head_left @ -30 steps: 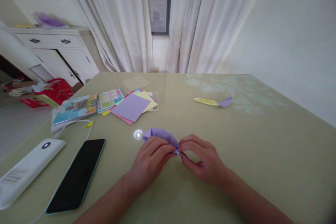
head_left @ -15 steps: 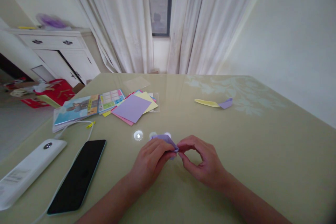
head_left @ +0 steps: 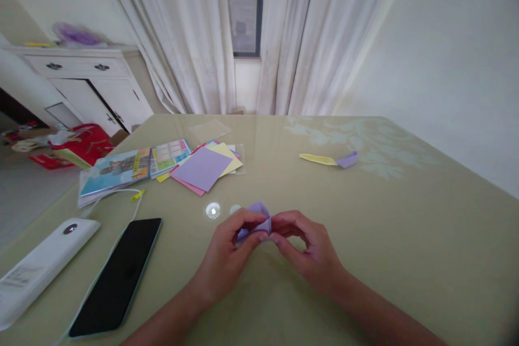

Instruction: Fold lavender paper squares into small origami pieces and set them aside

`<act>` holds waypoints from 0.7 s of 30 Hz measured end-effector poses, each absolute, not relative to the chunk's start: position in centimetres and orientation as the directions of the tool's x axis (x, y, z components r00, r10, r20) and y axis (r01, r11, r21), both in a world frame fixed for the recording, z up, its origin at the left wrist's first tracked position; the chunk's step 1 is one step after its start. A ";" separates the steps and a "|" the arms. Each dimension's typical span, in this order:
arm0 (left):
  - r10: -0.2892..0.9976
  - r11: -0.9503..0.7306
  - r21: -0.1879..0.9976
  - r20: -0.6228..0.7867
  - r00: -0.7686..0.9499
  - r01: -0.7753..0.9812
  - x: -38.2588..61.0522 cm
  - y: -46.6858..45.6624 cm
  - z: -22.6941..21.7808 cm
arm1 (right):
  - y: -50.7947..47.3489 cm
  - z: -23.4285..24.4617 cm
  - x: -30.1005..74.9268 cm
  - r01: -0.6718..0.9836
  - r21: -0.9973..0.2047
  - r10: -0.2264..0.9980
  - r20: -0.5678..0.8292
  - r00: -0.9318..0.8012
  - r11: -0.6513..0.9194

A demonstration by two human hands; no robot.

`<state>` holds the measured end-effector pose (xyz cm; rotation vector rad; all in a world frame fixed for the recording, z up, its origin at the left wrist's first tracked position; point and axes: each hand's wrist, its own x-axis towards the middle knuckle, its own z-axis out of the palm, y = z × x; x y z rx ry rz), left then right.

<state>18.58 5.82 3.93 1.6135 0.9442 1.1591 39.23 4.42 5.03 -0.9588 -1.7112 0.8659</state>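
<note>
A folded piece of purple paper (head_left: 258, 208) is held just above the table, between both hands. My left hand (head_left: 231, 246) pinches it from the left, thumb in front and fingers behind, covering part of it. At its right edge, the thumb and fingertips of my right hand (head_left: 310, 246) are closed on the paper. Farther back on the right lies a folded paper piece (head_left: 347, 159), yellow along its left part and purple at its right end. A fanned stack of coloured paper sheets (head_left: 205, 167), purple on top, rests to the back left.
Booklets (head_left: 115, 170) lie at the left beside the paper stack. Nearer, a white power bank (head_left: 44, 267) with a cable and a black phone (head_left: 117, 275) rest on the glossy table (head_left: 385, 259). A clear plastic sleeve (head_left: 210, 130) is at the back.
My left fingers have lifted and opened into a wider arch over the purple paper, which has turned. The right fingertips have moved slightly left and closed on its edge.
</note>
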 end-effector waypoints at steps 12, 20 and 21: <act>0.937 -0.138 0.969 0.195 0.291 -0.205 19.6 5.4 3.2 | 4.4 5.2 39.2 0.332 -0.765 0.834 0.509 -0.214 0.552; 0.948 -0.162 0.975 0.197 0.249 -0.154 19.6 5.0 3.3 | 4.0 5.2 38.8 0.381 -0.664 0.759 0.619 -0.202 0.644; 0.952 -0.169 0.977 0.197 0.233 -0.133 19.5 4.9 3.3 | 3.9 5.1 38.8 0.385 -0.662 0.759 0.620 -0.201 0.643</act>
